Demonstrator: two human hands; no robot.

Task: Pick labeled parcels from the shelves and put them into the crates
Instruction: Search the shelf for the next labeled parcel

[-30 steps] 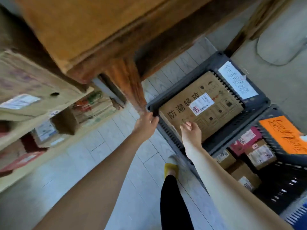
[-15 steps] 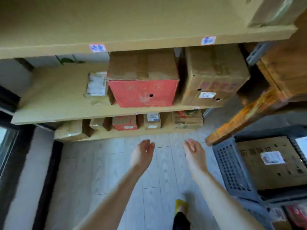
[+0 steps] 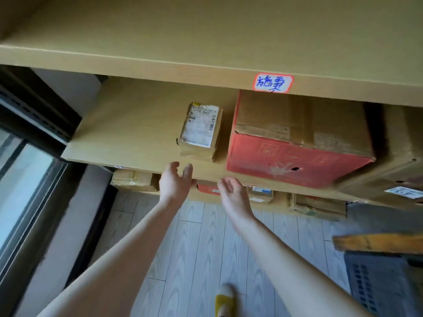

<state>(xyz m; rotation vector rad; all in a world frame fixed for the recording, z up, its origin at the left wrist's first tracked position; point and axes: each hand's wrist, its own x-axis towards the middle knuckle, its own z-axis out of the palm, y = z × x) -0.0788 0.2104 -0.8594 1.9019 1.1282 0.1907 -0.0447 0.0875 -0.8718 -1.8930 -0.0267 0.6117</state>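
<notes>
With fingers (image 3: pixel 188 170) loosely apart and empty, the left hand (image 3: pixel 175 183) and right hand (image 3: pixel 231 193) hover at the shelf (image 3: pixel 128 133) edge; best to grip the small labeled parcel (image 3: pixel 200 131) at 12 o'clock by both sides, clear of the red box (image 3: pixel 295 156) at 3 o'clock.

Both hands are empty with relaxed fingers: the left hand (image 3: pixel 175 183) and the right hand (image 3: pixel 232 193) are near the shelf (image 3: pixel 128 133) edge, just below a small labeled parcel (image 3: pixel 200 130) beside a red box (image 3: pixel 295 152).
</notes>
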